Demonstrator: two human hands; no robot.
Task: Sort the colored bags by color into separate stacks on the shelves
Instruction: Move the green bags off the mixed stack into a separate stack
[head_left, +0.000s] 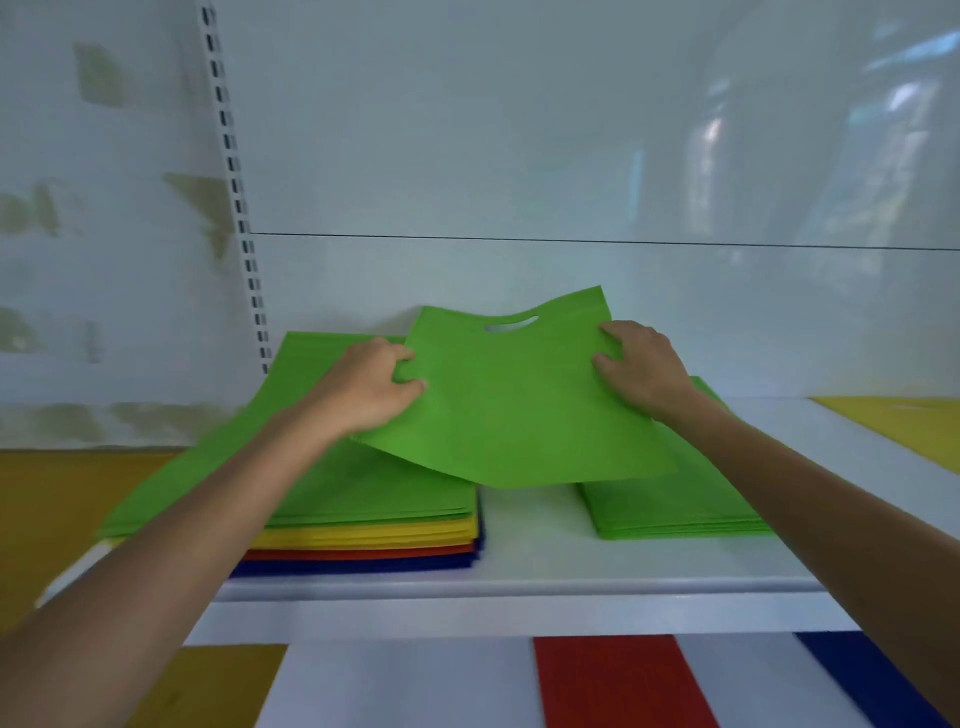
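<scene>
Both hands pinch one green bag (514, 400) by its side edges, left hand (371, 387) and right hand (641, 366), lifted between a mixed stack (363, 525) (green on top) under the left and a green stack (675, 512) under the right.

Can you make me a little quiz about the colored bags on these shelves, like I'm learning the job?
1. True or false: the left hand and the right hand both grip the green bag.
2. Which color lies at the bottom of the mixed stack? A) yellow B) blue C) green
3. Fill in: the second stack, to the right of the mixed one, shows only ____ bags.
Key: 1 true; 2 B; 3 green.
</scene>
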